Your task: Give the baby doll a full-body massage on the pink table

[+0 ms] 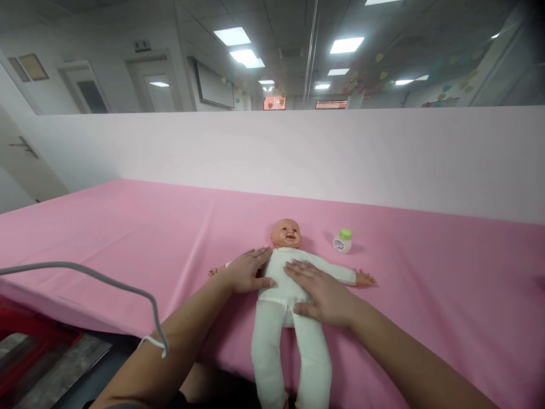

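A baby doll [293,352] with a white cloth body lies on its back, head away from me and arms spread. My left hand [247,271] rests on the side of its chest, near the shoulder, fingers stretched out. Lower down, across the belly and chest on the other side, lies my right hand [319,289], flat with its fingers extended. Neither hand grips anything. To the right of the doll's head stands a small clear jar [342,244] with a green lid, apart from both hands.
A pink cloth [140,227] covers the table under the doll. Behind it rises a white wall [298,153] with a window above. A grey cable [97,274] hangs over my left forearm. A red plastic stool [38,335] stands at the lower left.
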